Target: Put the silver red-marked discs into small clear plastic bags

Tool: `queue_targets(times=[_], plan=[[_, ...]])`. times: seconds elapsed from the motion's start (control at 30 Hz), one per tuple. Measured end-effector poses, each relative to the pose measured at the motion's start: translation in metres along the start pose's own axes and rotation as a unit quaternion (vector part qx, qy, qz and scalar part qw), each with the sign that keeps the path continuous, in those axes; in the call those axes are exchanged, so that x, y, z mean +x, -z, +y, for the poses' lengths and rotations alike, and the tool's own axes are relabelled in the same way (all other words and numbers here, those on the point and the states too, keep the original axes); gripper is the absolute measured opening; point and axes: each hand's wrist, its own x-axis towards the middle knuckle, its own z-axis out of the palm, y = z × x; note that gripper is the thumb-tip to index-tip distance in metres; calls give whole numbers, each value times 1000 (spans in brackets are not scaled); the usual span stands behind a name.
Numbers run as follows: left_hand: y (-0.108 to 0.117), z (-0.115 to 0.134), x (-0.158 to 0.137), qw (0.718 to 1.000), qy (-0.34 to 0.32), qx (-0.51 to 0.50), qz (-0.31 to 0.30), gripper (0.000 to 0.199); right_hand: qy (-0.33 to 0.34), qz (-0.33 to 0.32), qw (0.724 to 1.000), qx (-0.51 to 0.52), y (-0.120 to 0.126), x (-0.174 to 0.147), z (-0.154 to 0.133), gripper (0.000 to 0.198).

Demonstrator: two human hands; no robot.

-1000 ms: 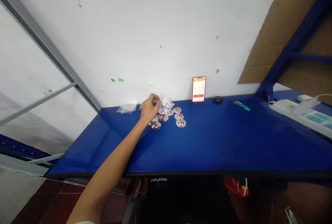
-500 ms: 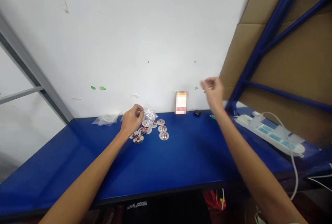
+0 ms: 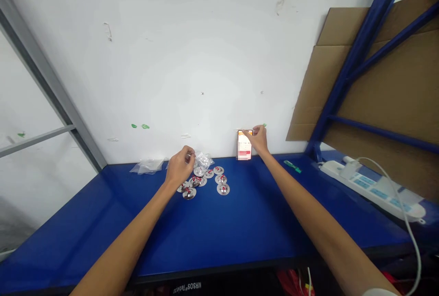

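White wall (image 3: 206, 49) rises behind the blue worktop (image 3: 219, 232), with cardboard (image 3: 325, 72) to the right of it. On my head feed, the phone (image 3: 244, 150) stands upright at the back of the worktop, its screen lit. Right hand (image 3: 259, 141) is at the phone's top right: the grip is parted, thumb in front of the upper screen, fingers just beside the right edge. I cannot tell whether the thumb presses on the glass. Left hand (image 3: 179, 168) is over the heap of round discs (image 3: 223, 189), just beside a crumpled clear bag (image 3: 203, 160). Its fingers are curled, the tips near the thumb; I cannot tell whether that grip pinches anything. Flat clear bags (image 3: 148, 166) lie to its left, near the wall.
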Motion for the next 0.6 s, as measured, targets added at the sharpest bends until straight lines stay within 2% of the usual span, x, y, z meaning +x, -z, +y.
queue_targets(times=[0.17,0.27,0.43,0.6], plan=[[4,3,1,1000,-5,6,7,11,15,5,1000,12,0,2,10,61],[5,3,1,1000,-6,1,4,11,14,-29,997,64,6,3,18,54],[4,4,0,1000,-12,10,4,12,53,-90,989,102,19,4,29,48],[-1,-2,1,999,-7,30,-33,12,57,-83,991,85,19,3,29,44]])
